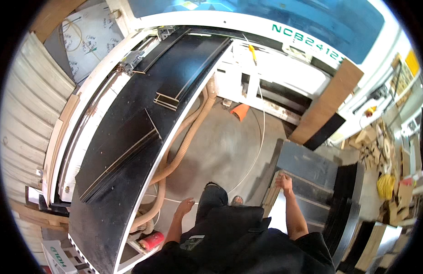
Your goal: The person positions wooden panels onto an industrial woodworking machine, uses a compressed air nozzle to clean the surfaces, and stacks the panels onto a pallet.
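The right hand is bent at the left edge of the stack of dark boards, which is on the right; whether it grips a board, I cannot tell. The left hand is half open, holding nothing, in the air. Farther left, a long black surface carries a dark panel, and beige hoses hang beside it. At the far right stands a tilted brown board

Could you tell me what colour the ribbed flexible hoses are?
Ribbed flexible hoses: tan, best in the head view.
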`<action>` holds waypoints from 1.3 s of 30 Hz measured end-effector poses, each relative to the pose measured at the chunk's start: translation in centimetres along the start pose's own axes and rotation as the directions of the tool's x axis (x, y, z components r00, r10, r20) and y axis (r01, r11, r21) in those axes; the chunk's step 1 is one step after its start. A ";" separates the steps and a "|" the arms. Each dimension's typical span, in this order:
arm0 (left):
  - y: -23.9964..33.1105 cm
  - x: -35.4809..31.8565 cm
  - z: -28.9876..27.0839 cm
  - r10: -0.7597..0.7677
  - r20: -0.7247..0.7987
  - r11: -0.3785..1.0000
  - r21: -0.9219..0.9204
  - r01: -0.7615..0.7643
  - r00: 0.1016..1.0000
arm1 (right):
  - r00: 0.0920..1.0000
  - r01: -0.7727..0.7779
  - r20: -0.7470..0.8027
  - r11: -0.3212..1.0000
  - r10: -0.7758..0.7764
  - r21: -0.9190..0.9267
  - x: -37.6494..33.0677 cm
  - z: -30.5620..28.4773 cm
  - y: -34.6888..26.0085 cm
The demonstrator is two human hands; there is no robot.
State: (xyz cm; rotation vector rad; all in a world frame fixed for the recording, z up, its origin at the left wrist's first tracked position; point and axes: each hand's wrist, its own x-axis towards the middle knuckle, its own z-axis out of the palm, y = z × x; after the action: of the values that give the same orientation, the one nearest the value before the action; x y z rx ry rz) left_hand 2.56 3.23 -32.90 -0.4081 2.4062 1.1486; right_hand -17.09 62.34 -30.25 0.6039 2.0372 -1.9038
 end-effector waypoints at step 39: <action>39.2 42.4 -40.3 -0.151 -0.957 0.925 -0.048 0.377 0.248 | 0.560 0.816 0.338 0.432 -0.757 -0.384 66.7 29.9 -58.0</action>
State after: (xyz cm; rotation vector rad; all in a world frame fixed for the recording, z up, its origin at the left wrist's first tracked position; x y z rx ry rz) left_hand -61.61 -7.68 -6.15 -1.8401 3.1316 0.4466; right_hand -105.53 37.39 -14.22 -0.7585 2.8610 -1.5145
